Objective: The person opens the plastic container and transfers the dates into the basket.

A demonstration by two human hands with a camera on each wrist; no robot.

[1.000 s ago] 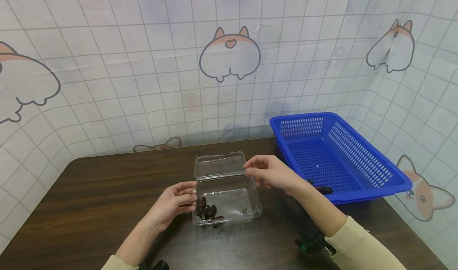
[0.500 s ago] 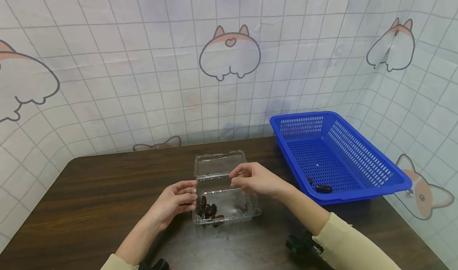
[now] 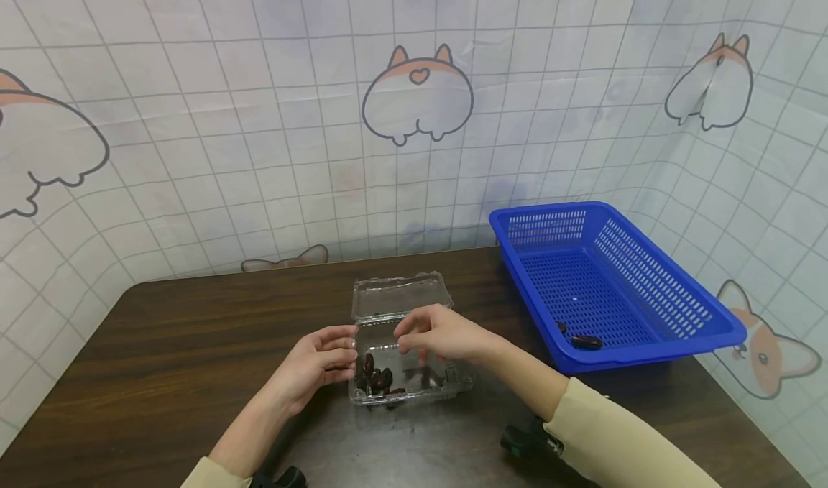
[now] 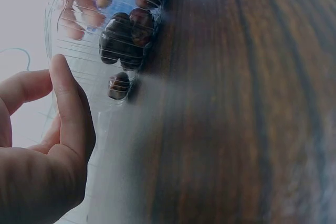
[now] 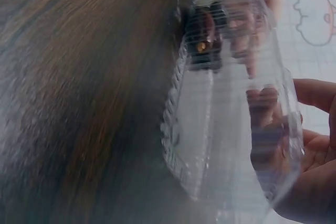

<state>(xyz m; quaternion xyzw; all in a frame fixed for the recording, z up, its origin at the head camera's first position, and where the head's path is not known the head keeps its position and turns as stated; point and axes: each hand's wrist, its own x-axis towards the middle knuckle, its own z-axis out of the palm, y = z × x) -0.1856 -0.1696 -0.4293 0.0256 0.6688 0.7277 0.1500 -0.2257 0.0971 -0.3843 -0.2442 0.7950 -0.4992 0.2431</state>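
A clear plastic clamshell container (image 3: 432, 396) stands on the table with its lid (image 3: 397, 297) folded back. Several glossy dark-brown dates (image 3: 378, 381) lie in its front left corner, and show through the plastic in the left wrist view as dates (image 4: 121, 40). My left hand (image 3: 315, 364) rests its fingertips against the container's left wall. Over the container's right half is my right hand (image 3: 446, 335), fingers loosely bent, thumb and forefinger apart, no date visible between them. The right wrist view has this hand (image 5: 315, 161) partly behind the clear wall.
A blue slotted plastic basket (image 3: 653, 351) stands at the right, against the wall side. Inside it, near the front left corner, lie a date (image 3: 586, 342) and another dark piece (image 3: 560, 326). The dark wooden table (image 3: 194, 344) meets a grid-patterned wall sheet behind.
My right hand has moved left and down from the container's right edge to over its inside. The left hand, container and basket stay where they were.
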